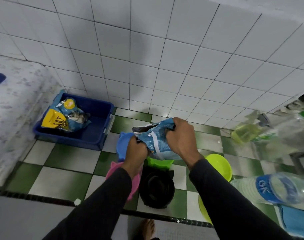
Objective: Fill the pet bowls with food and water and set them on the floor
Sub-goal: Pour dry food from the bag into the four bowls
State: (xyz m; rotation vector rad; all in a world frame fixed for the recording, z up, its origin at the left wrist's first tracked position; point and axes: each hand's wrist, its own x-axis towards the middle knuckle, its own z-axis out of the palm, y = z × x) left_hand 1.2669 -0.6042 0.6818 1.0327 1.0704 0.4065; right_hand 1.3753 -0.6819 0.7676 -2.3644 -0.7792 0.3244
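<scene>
A blue pet food bag (159,139) is held open above the floor. My left hand (136,149) grips its near edge and my right hand (179,135) grips its far top edge. Below it stand several cat-shaped bowls: a blue one (124,144), a pink one (114,168) partly under my left sleeve, a green one (159,163) and a black one (156,187). Two lime round bowls (220,166) (203,211) sit to the right. A clear water bottle (276,187) with a blue label lies at the right edge.
A dark blue crate (95,135) with more food bags stands at the left by the tiled wall (147,58). A patterned mattress (14,104) lies far left. A yellow spray bottle (248,129) and other clear bottles crowd the right. My bare foot (147,228) is at the bottom.
</scene>
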